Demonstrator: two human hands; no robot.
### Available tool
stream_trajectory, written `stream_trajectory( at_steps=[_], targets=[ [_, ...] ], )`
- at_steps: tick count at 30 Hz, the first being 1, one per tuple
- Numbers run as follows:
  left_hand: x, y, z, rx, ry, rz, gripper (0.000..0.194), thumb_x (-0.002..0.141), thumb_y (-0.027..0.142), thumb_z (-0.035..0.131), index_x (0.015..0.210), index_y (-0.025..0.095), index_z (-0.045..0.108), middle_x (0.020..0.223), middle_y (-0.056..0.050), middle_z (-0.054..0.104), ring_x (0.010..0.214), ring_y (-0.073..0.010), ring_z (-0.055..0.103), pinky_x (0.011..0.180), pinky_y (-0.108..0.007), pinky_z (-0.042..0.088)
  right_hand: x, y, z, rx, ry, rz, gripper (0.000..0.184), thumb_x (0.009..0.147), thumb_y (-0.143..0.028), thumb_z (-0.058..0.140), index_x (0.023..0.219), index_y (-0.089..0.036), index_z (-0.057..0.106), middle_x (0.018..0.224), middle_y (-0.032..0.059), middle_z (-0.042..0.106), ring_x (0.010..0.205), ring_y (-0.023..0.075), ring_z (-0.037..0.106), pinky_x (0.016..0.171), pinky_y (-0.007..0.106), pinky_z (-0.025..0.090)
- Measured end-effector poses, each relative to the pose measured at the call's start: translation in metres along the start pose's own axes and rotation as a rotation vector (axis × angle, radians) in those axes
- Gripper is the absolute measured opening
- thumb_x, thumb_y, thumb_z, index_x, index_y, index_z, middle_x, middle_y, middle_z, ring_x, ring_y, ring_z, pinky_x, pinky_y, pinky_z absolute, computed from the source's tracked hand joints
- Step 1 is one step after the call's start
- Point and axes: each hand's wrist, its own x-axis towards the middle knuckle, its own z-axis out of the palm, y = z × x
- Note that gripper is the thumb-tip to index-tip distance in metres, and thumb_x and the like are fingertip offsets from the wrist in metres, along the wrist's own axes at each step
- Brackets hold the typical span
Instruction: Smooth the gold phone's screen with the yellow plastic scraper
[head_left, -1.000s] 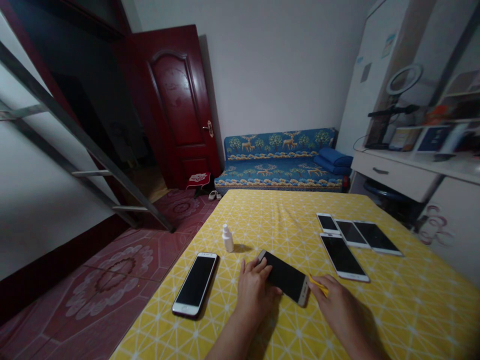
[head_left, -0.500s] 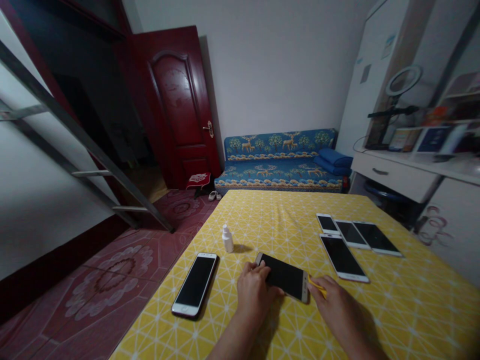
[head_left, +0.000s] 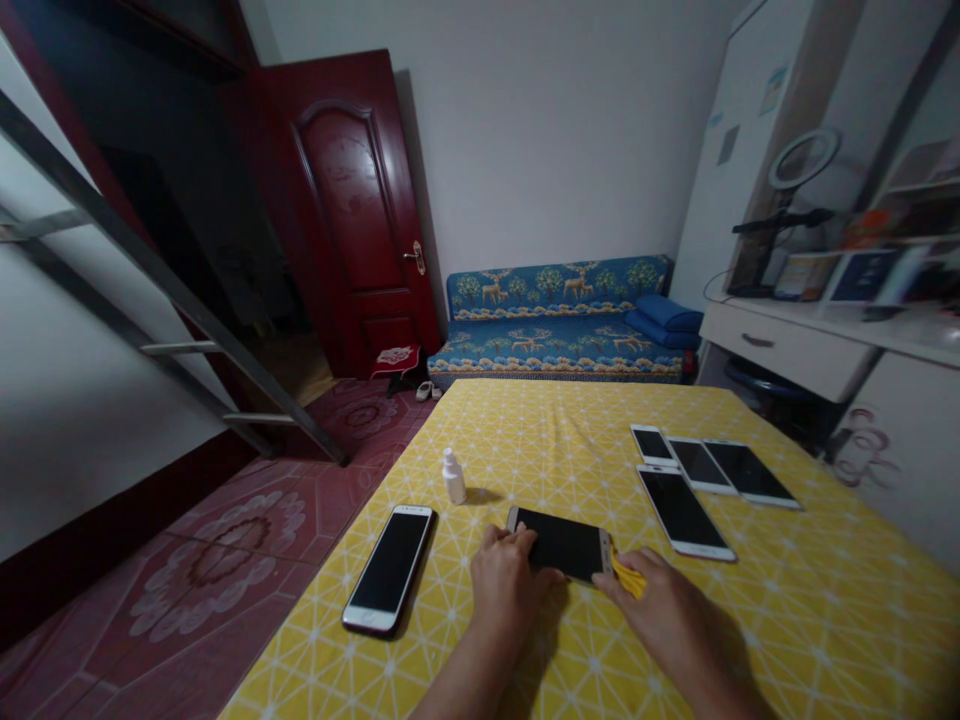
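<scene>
A gold-framed smartphone (head_left: 564, 543) with a dark screen lies crosswise on the yellow patterned tablecloth. My left hand (head_left: 506, 572) grips its left end, fingertips over the screen edge and thumb along the near side. At the other end, my right hand (head_left: 654, 590) pinches a folded yellow cloth (head_left: 627, 574) against the phone's short edge, with the thumb at the near corner. Part of the cloth is hidden by the fingers. To the left lies a white-fronted smartphone (head_left: 390, 572), and a small white bottle (head_left: 454, 477) stands upright behind it.
Several phones lie grouped at the right, among them a white phone (head_left: 685, 512) nearest me. Past the table (head_left: 517, 410) is a blue patterned sofa (head_left: 551, 320). A metal ladder (head_left: 180, 290) leans at left by a red door (head_left: 345, 200); a white desk (head_left: 787, 340) stands right.
My right hand has moved slightly left, its thumb now at the phone's near corner, and more of the yellow cloth shows. The phone has turned slightly, while my left hand keeps its grip.
</scene>
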Motion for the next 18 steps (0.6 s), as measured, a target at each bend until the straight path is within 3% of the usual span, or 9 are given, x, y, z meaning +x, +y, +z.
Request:
stream_trajectory(
  at_steps=[18],
  targets=[
    [-0.002, 0.002, -0.003, 0.031, -0.001, -0.008, 0.034, 0.072, 0.039, 0.078, 0.103, 0.024, 0.074, 0.097, -0.008, 0.074, 0.103, -0.029, 0.062, 0.081, -0.037, 0.051, 0.004, 0.017, 0.019, 0.026, -0.014, 0.001, 0.02, 0.087, -0.041, 0.06, 0.099, -0.029, 0.068, 0.102, 0.0019, 0.074, 0.086, 0.0235, 0.072, 0.062, 0.029, 0.042]
  ],
)
